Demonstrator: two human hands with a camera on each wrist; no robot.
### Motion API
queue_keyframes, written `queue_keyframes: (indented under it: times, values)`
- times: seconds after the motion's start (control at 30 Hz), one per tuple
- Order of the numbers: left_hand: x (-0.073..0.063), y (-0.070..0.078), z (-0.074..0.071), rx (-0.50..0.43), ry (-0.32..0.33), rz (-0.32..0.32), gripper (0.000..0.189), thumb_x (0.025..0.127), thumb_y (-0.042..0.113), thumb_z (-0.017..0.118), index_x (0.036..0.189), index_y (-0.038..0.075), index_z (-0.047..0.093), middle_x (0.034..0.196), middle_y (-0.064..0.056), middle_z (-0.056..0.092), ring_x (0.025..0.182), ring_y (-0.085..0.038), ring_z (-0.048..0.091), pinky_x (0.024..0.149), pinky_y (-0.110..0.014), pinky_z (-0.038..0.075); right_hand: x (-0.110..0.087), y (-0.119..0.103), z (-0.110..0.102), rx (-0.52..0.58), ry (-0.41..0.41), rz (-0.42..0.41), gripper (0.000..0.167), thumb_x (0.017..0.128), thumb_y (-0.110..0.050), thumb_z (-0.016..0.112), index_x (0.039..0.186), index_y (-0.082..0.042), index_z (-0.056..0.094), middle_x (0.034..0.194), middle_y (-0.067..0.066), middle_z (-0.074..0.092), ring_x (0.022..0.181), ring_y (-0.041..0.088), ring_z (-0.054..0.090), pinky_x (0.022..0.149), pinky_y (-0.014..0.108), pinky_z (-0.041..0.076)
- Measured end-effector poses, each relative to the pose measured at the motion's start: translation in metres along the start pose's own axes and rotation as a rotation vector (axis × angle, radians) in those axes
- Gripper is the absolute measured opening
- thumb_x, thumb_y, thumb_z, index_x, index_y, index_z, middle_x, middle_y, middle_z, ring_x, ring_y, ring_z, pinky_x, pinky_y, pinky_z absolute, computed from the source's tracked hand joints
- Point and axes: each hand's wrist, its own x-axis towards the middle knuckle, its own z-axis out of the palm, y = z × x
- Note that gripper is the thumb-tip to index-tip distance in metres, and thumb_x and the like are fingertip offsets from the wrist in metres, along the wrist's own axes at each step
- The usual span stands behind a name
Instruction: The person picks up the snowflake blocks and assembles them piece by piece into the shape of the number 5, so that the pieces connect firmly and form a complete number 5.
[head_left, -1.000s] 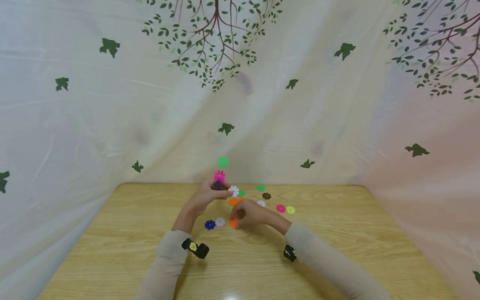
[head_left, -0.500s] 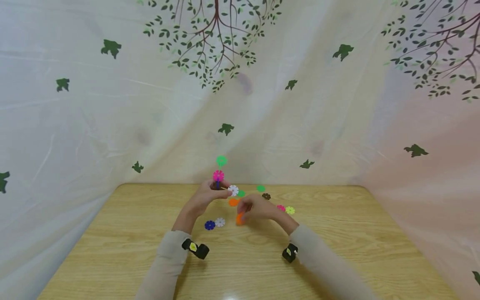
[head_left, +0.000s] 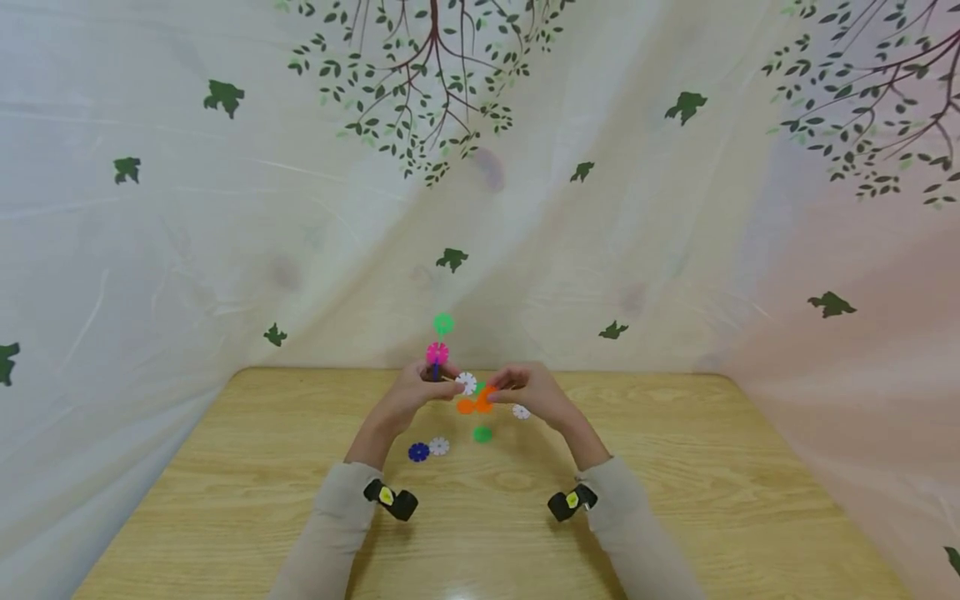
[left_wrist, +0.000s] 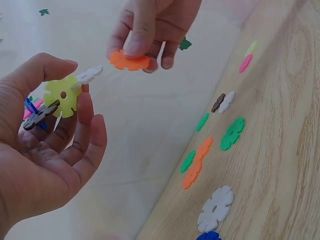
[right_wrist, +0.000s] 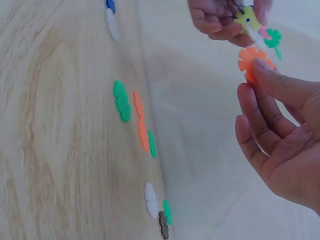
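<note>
My left hand [head_left: 405, 400] holds a joined string of notched, flower-shaped plastic discs above the table. A green disc [head_left: 444, 323] tops it, then a pink disc [head_left: 438, 353]. Blue shows lower down, beside a brown disc [left_wrist: 37, 119]. The thumb and fingers grip around a yellow disc [left_wrist: 62, 95], from which a white disc [left_wrist: 91, 75] sticks out toward the other hand. Between thumb and fingers, my right hand [head_left: 536, 393] pinches a loose orange disc [right_wrist: 250, 61]. In both wrist views this orange disc is close to the white one, with a small gap in the left wrist view.
Loose discs lie flat on the wooden table [head_left: 480, 525]: a blue disc [head_left: 418, 452] with a white disc [head_left: 439, 447], a green disc [head_left: 482, 434], two orange discs [right_wrist: 141, 120], and a brown disc [right_wrist: 163, 225] among others. A printed cloth [head_left: 360, 250] hangs behind.
My right hand has raised the orange disc off the tabletop and brought it up near the left hand's white disc. The green disc it covered now shows. The left hand stays almost still.
</note>
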Motion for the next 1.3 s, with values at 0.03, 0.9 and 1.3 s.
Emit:
queue_keyframes:
  times: [0.03, 0.9, 1.3]
  values:
    - [0.0, 0.0, 0.0, -0.004, 0.001, -0.002, 0.019, 0.092, 0.008, 0.072, 0.107, -0.002, 0.065, 0.092, 0.003, 0.066, 0.091, -0.021, 0.063, 0.099, -0.049, 0.053, 0.0, -0.001, 0.0, 0.019, 0.023, 0.002, 0.016, 0.09, -0.008, 0.077, 0.103, 0.0, 0.074, 0.093, 0.011, 0.074, 0.085, 0.026, 0.069, 0.086, 0.053, 0.059]
    - [-0.002, 0.002, 0.002, -0.038, 0.001, -0.024, 0.018, 0.091, 0.007, 0.072, 0.107, 0.001, 0.065, 0.094, 0.001, 0.065, 0.088, -0.016, 0.062, 0.084, -0.028, 0.054, -0.003, -0.015, 0.012, 0.057, 0.2, -0.1, 0.009, 0.087, -0.002, 0.078, 0.093, 0.003, 0.073, 0.096, 0.022, 0.072, 0.082, 0.019, 0.071, 0.075, 0.023, 0.06]
    - [0.0, -0.001, 0.006, -0.047, 0.04, 0.003, 0.016, 0.088, 0.003, 0.076, 0.101, 0.004, 0.067, 0.095, -0.001, 0.063, 0.087, -0.018, 0.061, 0.083, -0.031, 0.055, -0.003, -0.014, 0.015, 0.068, 0.197, -0.18, 0.008, 0.086, 0.002, 0.078, 0.092, 0.006, 0.075, 0.094, 0.027, 0.073, 0.08, 0.012, 0.07, 0.077, 0.022, 0.059]
